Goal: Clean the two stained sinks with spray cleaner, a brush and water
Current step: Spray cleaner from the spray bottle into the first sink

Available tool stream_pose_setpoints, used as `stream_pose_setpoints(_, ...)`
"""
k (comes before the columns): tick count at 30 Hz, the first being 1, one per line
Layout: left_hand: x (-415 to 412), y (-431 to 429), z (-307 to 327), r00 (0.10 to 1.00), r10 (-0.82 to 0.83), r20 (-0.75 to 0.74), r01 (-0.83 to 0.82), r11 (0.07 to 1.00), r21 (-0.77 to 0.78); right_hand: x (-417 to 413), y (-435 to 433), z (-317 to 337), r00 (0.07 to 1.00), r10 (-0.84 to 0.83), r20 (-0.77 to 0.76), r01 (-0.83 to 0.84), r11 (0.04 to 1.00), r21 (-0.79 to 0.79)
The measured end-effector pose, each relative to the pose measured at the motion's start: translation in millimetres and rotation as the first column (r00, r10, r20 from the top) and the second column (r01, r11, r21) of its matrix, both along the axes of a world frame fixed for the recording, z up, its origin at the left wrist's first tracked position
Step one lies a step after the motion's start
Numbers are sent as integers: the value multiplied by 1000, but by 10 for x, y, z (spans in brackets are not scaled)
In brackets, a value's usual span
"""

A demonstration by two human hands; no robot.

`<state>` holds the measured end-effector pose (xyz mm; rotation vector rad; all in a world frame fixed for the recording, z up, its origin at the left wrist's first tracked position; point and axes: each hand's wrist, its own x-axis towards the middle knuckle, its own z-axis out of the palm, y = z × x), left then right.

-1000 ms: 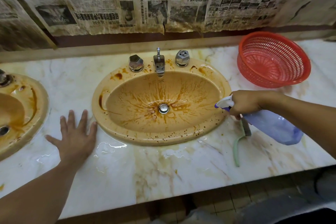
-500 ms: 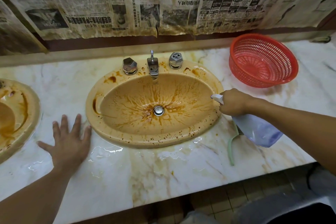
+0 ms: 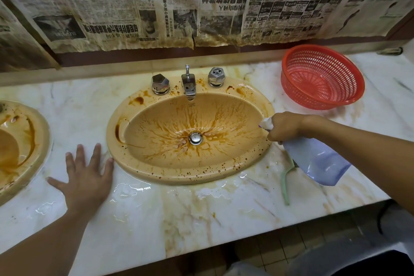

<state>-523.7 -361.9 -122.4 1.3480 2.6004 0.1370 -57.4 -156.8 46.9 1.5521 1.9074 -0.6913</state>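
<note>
A tan oval sink streaked with brown stains sits in the middle of the marble counter. My right hand grips the head of a pale purple spray bottle at the sink's right rim, with the white nozzle pointing into the basin. My left hand lies flat with fingers spread on the wet counter, left of the sink. A second stained sink shows at the left edge. A green-handled brush lies on the counter under the bottle, partly hidden.
A red plastic basket stands on the counter at the back right. A chrome tap with two knobs rises behind the basin. Stained newspaper covers the wall. Water pools lie on the counter near the front.
The right hand with the bottle has shifted slightly along the sink's right rim. The view has drifted a little. The left hand stays flat on the counter.
</note>
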Motion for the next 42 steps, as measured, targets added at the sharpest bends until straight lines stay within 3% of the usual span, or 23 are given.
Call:
stream_pose_setpoints(3,-4,-3,7,1000,-4,2,4,1000,0,-45,14,-13,998,-37,-47,39,998,42)
stream_pose_setpoints(7,-4,0,5,1000,-5,1,5,1000,-4,-78,113,-123,977,-84,-197,137,952,275)
stream_pose_setpoints(9,-9,-5,-2,1000,-5,-2,5,1000,-3,-160,95,-111,963,-71,-259,154,937,313)
stream_pose_setpoints(15,-9,-2,-13,1000,4,3,-4,1000,0,-463,-94,-50,887,-43,-459,187,943,274)
stream_pose_setpoints(23,-20,-7,-28,1000,14,2,-14,1000,-16,-808,-384,-164,840,-106,-532,251,946,208)
stream_pose_setpoints(33,7,-32,22,1000,-4,16,4,1000,-15,-1384,-1000,-105,690,-50,-722,161,983,85)
stream_pose_setpoints(39,9,-35,35,1000,-3,25,4,1000,-18,-1461,-1180,-166,670,-59,-740,155,986,61)
stream_pose_setpoints(42,-9,-41,41,1000,-7,27,8,1000,-27,-1431,-1283,-166,720,3,-694,97,990,106)
